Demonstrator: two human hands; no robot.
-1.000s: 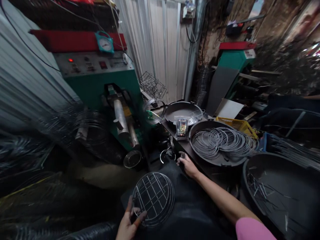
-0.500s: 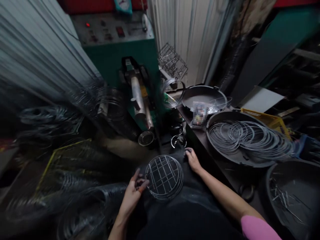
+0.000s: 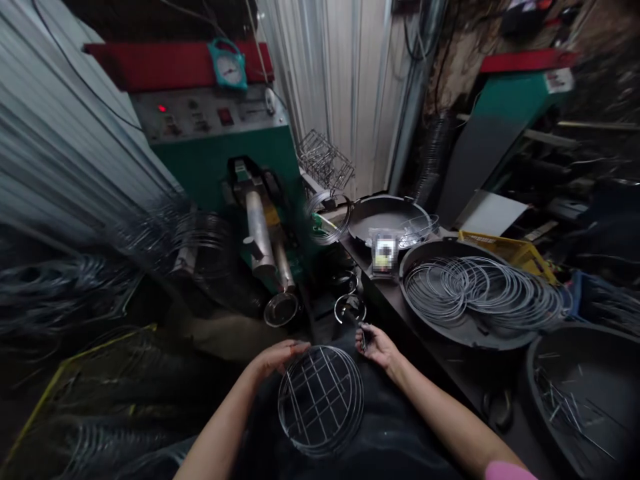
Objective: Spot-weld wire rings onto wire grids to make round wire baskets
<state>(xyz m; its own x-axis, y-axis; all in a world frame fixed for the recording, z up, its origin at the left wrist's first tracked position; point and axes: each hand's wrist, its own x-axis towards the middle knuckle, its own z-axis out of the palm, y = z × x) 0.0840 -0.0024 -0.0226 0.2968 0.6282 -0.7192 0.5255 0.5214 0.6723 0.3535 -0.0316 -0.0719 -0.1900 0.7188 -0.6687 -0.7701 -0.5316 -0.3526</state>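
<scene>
A round wire grill (image 3: 320, 400), with crossing bars inside several stacked rings, lies on the dark apron over my lap. My left hand (image 3: 280, 357) is at its upper left rim, fingers together over the wire and the thumb partly hidden. To the upper right of the grill, apart from it, my right hand (image 3: 377, 345) is closed with the fingers curled. Small, thin metal pieces (image 3: 364, 339) show between its fingers, like short wires; their number is unclear.
Ahead stands a green machine (image 3: 200, 160) with a cylindrical arm (image 3: 259, 227) and a round metal end (image 3: 281, 310). On the right, one dark pan (image 3: 493, 340) holds many wire rings and another (image 3: 535, 353) holds short rods. Blurred wire stacks and a yellow-edged crate (image 3: 45, 393) lie left.
My left hand has moved from the grill's left side up to its upper left rim. My right hand has turned, showing its curled fingers. The camera view has tilted upward.
</scene>
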